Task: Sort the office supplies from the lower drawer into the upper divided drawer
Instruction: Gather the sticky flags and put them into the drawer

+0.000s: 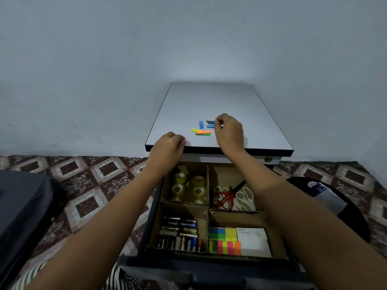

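Drawer front (219,277) nearest, dark, at bottom edge; striped clothing (123,277) just left of it. Upper divided drawer (149,222) is pulled out, with cardboard dividers making four compartments: tape rolls (189,188) back left, scissors (234,197) back right, batteries (180,233) front left, sticky notes (230,240) front right. Both forearms cross above the drawer sides. Left hand (167,147) at the front left edge of the cabinet top (209,101), fingers curled, pinching a pink flag (185,140). Right hand (229,132) further back on the top, fingertips pinching a dark blue flag (210,122). Light blue flag (201,124) and a yellow, orange, green pile (202,132) lie between the hands. Back half of the top is bare. Lock (268,159) under the top's right edge. Black round object (335,206) on the floor to the right, dark grey bulk (25,206) to the left.
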`<state>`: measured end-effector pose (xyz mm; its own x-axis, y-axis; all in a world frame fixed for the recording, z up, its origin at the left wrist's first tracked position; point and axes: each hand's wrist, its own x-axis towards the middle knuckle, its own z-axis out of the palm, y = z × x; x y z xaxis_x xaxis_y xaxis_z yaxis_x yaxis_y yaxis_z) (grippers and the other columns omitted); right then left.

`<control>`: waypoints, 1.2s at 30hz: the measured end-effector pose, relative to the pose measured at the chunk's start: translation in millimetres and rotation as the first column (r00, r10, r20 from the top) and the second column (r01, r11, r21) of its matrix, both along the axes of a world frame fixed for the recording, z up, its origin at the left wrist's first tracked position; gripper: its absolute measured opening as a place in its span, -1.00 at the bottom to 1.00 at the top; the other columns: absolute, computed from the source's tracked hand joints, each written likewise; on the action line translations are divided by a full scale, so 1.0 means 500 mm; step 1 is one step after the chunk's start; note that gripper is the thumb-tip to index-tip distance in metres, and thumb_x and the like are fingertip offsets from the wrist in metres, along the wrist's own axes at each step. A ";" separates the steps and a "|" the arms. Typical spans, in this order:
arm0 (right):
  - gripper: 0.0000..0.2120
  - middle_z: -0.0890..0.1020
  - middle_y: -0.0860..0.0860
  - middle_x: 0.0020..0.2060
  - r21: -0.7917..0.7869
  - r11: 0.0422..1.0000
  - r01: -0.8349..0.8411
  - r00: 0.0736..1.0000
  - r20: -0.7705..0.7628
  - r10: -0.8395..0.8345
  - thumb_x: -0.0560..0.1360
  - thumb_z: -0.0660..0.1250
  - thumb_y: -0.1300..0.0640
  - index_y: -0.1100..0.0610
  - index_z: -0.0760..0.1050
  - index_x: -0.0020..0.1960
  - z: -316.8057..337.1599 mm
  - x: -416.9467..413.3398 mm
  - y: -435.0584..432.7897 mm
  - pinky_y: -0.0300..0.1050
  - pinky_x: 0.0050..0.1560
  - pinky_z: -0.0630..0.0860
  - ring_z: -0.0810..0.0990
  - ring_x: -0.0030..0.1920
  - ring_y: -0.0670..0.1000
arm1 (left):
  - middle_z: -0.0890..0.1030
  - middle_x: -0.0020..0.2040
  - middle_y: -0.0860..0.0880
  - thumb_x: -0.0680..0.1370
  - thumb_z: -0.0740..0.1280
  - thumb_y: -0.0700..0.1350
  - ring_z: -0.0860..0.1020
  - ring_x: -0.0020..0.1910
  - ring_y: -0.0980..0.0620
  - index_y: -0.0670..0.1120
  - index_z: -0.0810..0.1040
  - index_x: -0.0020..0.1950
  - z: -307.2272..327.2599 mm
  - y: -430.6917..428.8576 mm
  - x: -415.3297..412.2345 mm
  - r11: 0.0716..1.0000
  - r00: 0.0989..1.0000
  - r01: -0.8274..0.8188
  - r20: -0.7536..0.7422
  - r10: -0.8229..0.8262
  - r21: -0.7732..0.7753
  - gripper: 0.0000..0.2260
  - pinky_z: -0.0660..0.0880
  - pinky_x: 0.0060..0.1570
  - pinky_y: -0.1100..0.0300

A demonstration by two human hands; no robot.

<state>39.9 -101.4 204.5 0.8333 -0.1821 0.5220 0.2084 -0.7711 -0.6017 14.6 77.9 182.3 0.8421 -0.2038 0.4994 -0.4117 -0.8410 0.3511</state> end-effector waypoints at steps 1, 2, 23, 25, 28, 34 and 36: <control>-0.83 0.61 0.12 -0.05 0.087 0.996 -0.005 1.000 -0.004 0.005 0.59 0.20 0.22 0.26 0.53 0.04 0.004 -0.014 -0.004 -0.26 -0.15 0.49 0.53 -0.07 -0.04 | 0.60 0.05 -0.17 0.59 0.24 -0.17 0.55 0.00 -0.11 -0.21 0.59 0.15 0.007 -0.005 -0.008 0.997 1.000 -0.014 -0.018 0.013 -0.080 -0.78 0.49 -0.02 0.08; -0.85 0.60 0.10 -0.05 0.178 0.984 -0.018 1.000 -0.018 0.021 0.58 0.21 0.22 0.25 0.53 0.03 0.006 -0.031 -0.007 -0.33 -0.17 0.47 0.53 -0.08 -0.06 | 0.61 0.06 -0.14 0.59 0.24 -0.17 0.55 0.00 -0.05 -0.19 0.59 0.16 0.012 -0.010 -0.019 0.987 0.999 -0.033 -0.043 0.026 -0.160 -0.78 0.48 0.00 0.15; -0.76 0.62 0.03 -0.44 0.238 0.969 0.060 0.611 -0.776 0.153 0.47 0.27 0.30 0.05 0.52 -0.31 -0.254 -0.359 -0.148 -0.08 -0.07 0.61 0.62 -0.34 -0.03 | 0.57 -0.35 -0.09 0.53 0.27 -0.35 0.54 -0.47 0.22 -0.18 0.53 -0.20 -0.145 -0.093 -0.280 0.676 0.622 -0.358 -0.704 -0.341 -0.644 -0.85 0.48 -0.42 0.38; -0.78 0.63 0.05 -0.41 0.224 0.970 0.097 0.608 -0.785 0.121 0.48 0.27 0.28 0.07 0.51 -0.31 -0.253 -0.347 -0.140 -0.04 -0.05 0.62 0.66 -0.26 0.03 | 0.58 -0.34 -0.08 0.52 0.28 -0.34 0.56 -0.38 0.13 -0.16 0.54 -0.21 -0.148 -0.090 -0.281 0.675 0.631 -0.367 -0.704 -0.325 -0.640 -0.84 0.50 -0.40 0.38; -0.84 0.66 0.11 -0.34 0.213 0.968 0.131 0.606 -0.790 0.091 0.48 0.26 0.27 0.13 0.53 -0.25 -0.258 -0.338 -0.130 -0.06 -0.09 0.63 0.68 -0.24 0.04 | 0.57 -0.33 -0.09 0.52 0.27 -0.36 0.54 -0.35 0.09 -0.16 0.55 -0.23 -0.155 -0.087 -0.281 0.658 0.636 -0.389 -0.705 -0.315 -0.645 -0.82 0.49 -0.41 0.38; -0.85 0.65 0.13 -0.24 0.084 0.996 0.044 0.619 -0.785 0.038 0.48 0.25 0.29 0.27 0.60 -0.13 -0.261 -0.344 -0.121 -0.24 -0.17 0.56 0.61 -0.33 -0.06 | 0.58 -0.33 -0.07 0.53 0.28 -0.34 0.55 -0.35 0.13 -0.14 0.56 -0.21 -0.154 -0.083 -0.284 0.670 0.631 -0.370 -0.703 -0.328 -0.644 -0.83 0.49 -0.39 0.38; -0.85 0.66 0.15 -0.17 0.052 0.998 0.024 0.627 -0.779 0.026 0.48 0.26 0.30 0.28 0.61 -0.14 -0.262 -0.345 -0.117 -0.17 -0.05 0.56 0.63 -0.17 0.04 | 0.59 -0.32 -0.06 0.52 0.29 -0.33 0.55 -0.36 0.15 -0.14 0.57 -0.20 -0.153 -0.084 -0.284 0.674 0.636 -0.363 -0.699 -0.326 -0.644 -0.84 0.49 -0.37 0.37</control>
<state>-132.4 -159.8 73.3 0.9245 -0.1874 -0.3319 -0.3564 -0.7334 -0.5788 -127.4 36.1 105.6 0.9497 -0.0803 -0.3026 0.2821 -0.1993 0.9384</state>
